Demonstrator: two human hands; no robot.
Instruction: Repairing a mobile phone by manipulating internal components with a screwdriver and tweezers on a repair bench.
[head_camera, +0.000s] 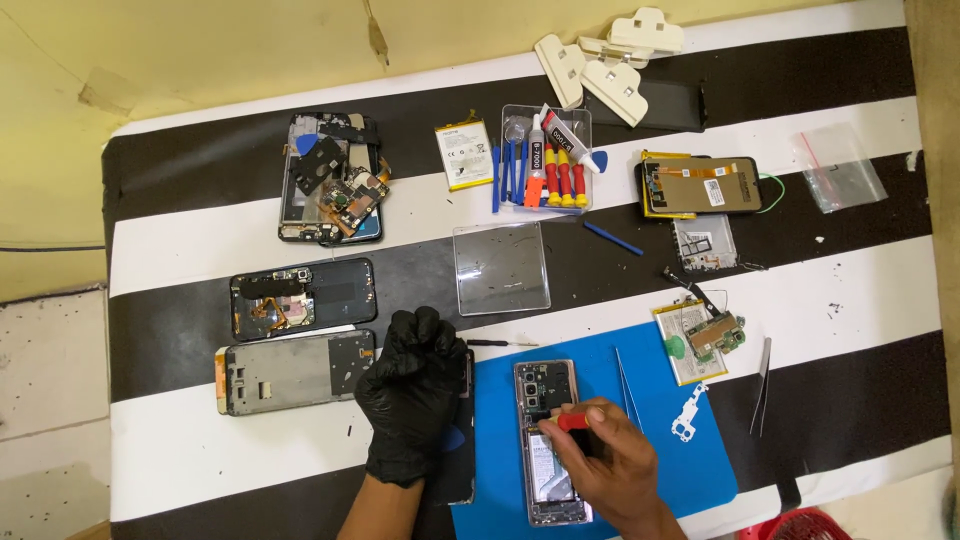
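1. Left of centre: a metal frame (296, 371) beside the gloved left hand (412, 395), fingers curled on a dark panel (462, 440).
2. Lower centre: an open phone (548, 440) on the blue mat (690, 470).
3. Over it, the bare right hand (610, 462) pinches a red tool (573, 421).
4. Right: tweezers (627, 385), a circuit board (712, 335).

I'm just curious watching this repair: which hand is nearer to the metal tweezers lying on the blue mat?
The right hand. It rests on the opened phone, just beside the tweezers. The gloved left hand is farther off, left of the blue mat.

R hand (610, 462), maybe screwdriver (573, 421), on phone (545, 440).
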